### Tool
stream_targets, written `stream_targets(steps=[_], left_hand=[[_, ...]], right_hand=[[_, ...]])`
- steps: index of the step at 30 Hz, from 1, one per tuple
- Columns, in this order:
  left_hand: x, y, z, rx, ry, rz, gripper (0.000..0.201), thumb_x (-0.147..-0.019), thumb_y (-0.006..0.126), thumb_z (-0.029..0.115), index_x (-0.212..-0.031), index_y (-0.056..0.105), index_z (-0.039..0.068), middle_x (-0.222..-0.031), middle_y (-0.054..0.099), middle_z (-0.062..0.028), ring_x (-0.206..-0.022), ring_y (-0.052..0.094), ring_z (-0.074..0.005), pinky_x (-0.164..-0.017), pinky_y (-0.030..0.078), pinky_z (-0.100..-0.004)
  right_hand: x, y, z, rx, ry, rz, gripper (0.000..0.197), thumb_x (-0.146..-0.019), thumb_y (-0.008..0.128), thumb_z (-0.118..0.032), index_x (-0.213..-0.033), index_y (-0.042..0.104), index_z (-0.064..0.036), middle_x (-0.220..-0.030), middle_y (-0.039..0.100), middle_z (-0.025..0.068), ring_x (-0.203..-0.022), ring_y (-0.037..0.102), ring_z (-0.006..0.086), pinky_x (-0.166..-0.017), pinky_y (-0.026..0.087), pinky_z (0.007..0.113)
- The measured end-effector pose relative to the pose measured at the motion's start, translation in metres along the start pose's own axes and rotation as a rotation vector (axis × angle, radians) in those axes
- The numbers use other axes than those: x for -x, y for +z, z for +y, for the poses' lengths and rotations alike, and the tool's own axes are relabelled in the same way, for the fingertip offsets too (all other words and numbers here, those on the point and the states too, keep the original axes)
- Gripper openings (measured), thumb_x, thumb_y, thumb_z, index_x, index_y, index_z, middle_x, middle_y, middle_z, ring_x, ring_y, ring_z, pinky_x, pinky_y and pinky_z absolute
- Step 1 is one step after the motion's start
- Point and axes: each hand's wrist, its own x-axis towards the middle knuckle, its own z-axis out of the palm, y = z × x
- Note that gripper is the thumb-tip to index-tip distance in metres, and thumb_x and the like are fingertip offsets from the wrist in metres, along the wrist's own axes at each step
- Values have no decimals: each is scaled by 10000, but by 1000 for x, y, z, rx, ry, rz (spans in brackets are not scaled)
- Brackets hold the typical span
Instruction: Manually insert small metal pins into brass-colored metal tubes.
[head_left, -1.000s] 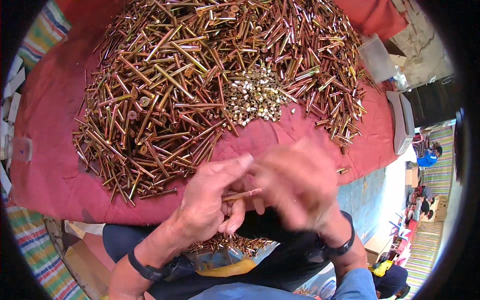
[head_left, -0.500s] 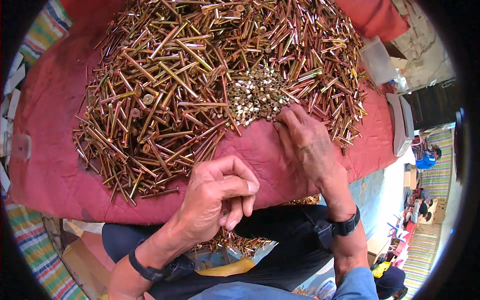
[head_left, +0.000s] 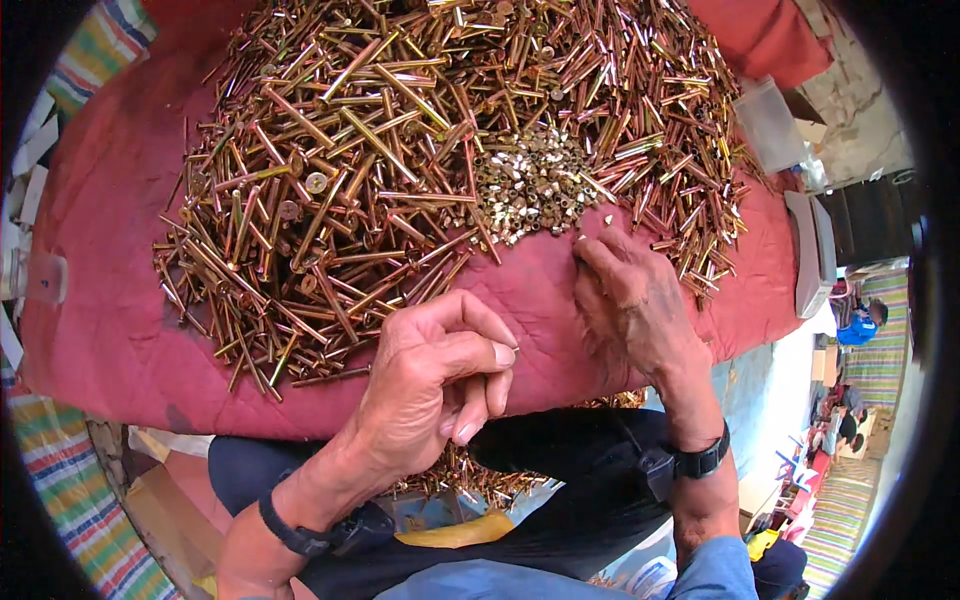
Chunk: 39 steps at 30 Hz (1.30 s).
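Observation:
My left hand is closed in a pinch over the near edge of the red padded surface, thumb against forefinger. Something tiny may sit at its fingertips, too small to name. My right hand hovers low over the cloth with its fingers curled together, and a small pale speck shows at the forefinger tip. Just beyond it lies a patch of small metal cone-shaped pieces, silvery and brassy. Around them heaps a large pile of long brass-coloured bolts with flat round heads.
More bolts lie below, between my knees. A clear plastic box and a pale flat device stand at the right. Striped cloth hangs at the left. Other people are far off at the right.
My right hand has drawn back a little from the small metal pieces, toward me and rightward. My left hand keeps its pinch, slightly raised. The whole view has shifted slightly.

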Motion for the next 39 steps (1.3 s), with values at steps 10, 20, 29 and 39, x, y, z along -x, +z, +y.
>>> stream_targets(steps=[10, 20, 29, 39], left_hand=[[-1, 0, 0, -27, 7, -8, 63, -865, 601, 18, -912, 576, -16, -587, 595, -138, -319, 411, -112, -313, 321, -234], [3, 2, -2, 45, -68, -78, 56, -895, 585, 31, -871, 574, -18, -582, 594, -140, -314, 426, -102, -305, 315, -224], [4, 1, -1, 77, -77, -105, 54, -887, 577, 28, -847, 562, -7, -575, 583, -125, -315, 386, -76, -310, 284, -218], [4, 0, -4, 117, -74, -140, 68, -886, 607, 8, -868, 542, -2, -579, 583, -110, -334, 393, -66, -312, 272, -214]], right_hand=[[5, -6, -2, -450, 146, 120, 206, -871, 694, -44, -1071, 701, 4, -857, 697, 101, -763, 704, 217, -604, 537, 322], [19, -25, -57, -1178, 271, -51, 148, -879, 705, 57, -1025, 727, 65, -884, 716, 92, -767, 713, 145, -652, 578, 259], [20, -19, -58, -954, -36, 39, 240, -791, 740, 93, -1024, 731, 40, -926, 729, 151, -796, 728, 240, -686, 576, 318], [24, -19, -54, -634, -251, 68, 272, -826, 712, 83, -1088, 680, 18, -966, 687, 142, -811, 708, 296, -656, 570, 351]])
